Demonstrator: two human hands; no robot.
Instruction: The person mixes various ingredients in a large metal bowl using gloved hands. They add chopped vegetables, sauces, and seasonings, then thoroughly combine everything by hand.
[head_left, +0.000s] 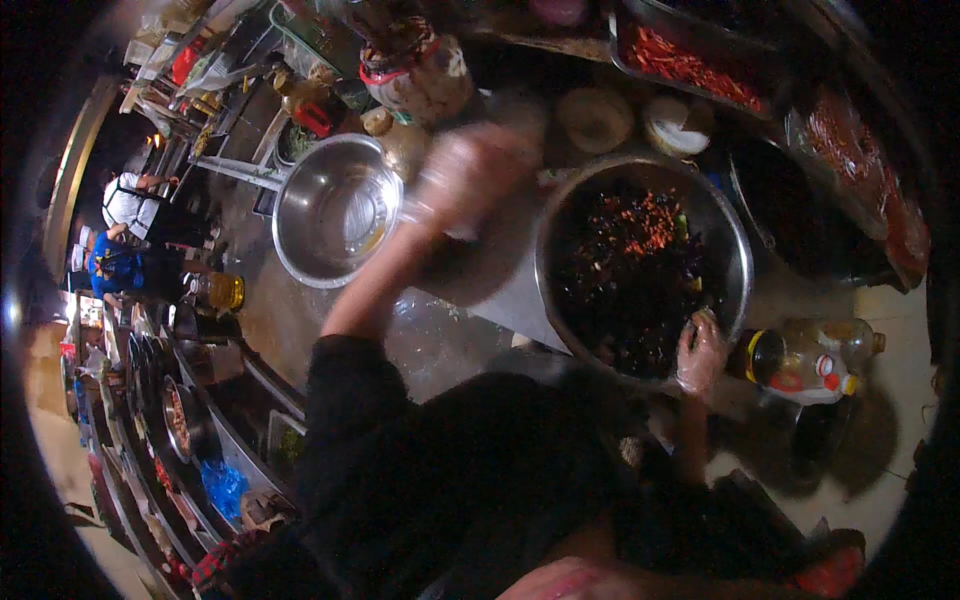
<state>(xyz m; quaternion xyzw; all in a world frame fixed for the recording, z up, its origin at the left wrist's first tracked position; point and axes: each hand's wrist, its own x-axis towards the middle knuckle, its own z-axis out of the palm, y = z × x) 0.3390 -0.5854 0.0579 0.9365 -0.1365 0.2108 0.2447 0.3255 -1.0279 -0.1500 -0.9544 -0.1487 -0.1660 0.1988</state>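
A large steel bowl (744, 259) holds dark, glossy food (615, 315) with chopped red pieces (649, 229) on top and a few green bits. My right hand (701, 356), in a clear plastic glove, is at the bowl's near right edge, its fingers over the food; whether they hold something is unclear. Left of this bowl, my left hand (480, 169) is raised over the metal worktop (510, 292), also in a clear glove and strongly blurred, so its fingers cannot be made out. A shiny steel basin (315, 217) stands beside my left forearm.
Plastic bottles (832, 367) stand right of the bowl. Beyond are a stained white tub (420, 82), a small bowl with white contents (675, 131) and a tray of red strips (690, 71). Shelving with pans (180, 420) is at left. Two people (124, 259) are farther off.
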